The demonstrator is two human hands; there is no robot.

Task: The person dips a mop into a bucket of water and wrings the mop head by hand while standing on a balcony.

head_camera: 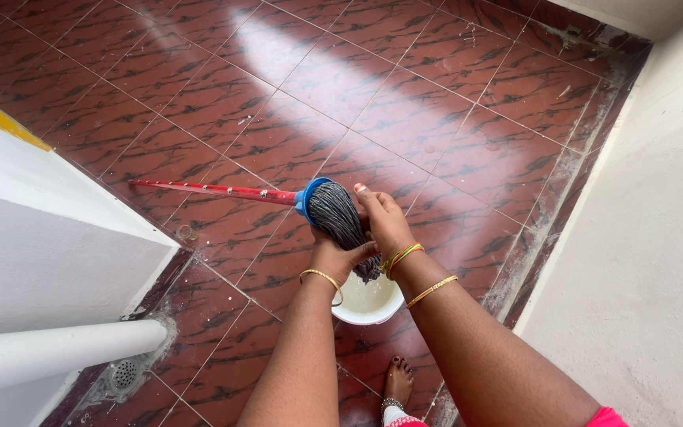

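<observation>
View, head camera: 1 frame, looking down from the wearer's head; I read both hands at centre frame over a red tiled floor (436, 119).

Step in hand: wringing, by my reading. Both hands squeeze the mop strands over the bucket.

Left hand (333, 257): fingers curled tight around the lower part of the strand bundle, gripping from the left and below; 1 gold bangle on the wrist.

Right hand (385, 221): wrapped over the strands from the right, fingers pressed together on the bundle, thumb tip pointing up the frame; coloured thread bands and 1 gold bangle on the forearm.

Mop head (337, 217): centre frame, directly above the bucket. Grey strands gathered into 1 thick twisted rope, dark and wet-looking, coming out of a blue collar (307, 196).

Mop handle (207, 190): red, running from the collar out toward centre left, close to level, tip just short of the white wall.

Bucket (369, 304): white, round, lower centre, just below the hands; cloudy pale water inside. Part of the rim is hidden by the left hand.

Next move calls for, my judgement: a firmer twist with the 2 hands turning opposite ways, strands kept over the bucket so run-off lands inside.

Surroundings: white wall (41, 237) and white pipe (57, 352) at lower left, floor drain (124, 373) beneath the pipe; pale wall (658, 237) at right; bare foot (398, 383) with anklet at bottom centre, near the bucket.
</observation>
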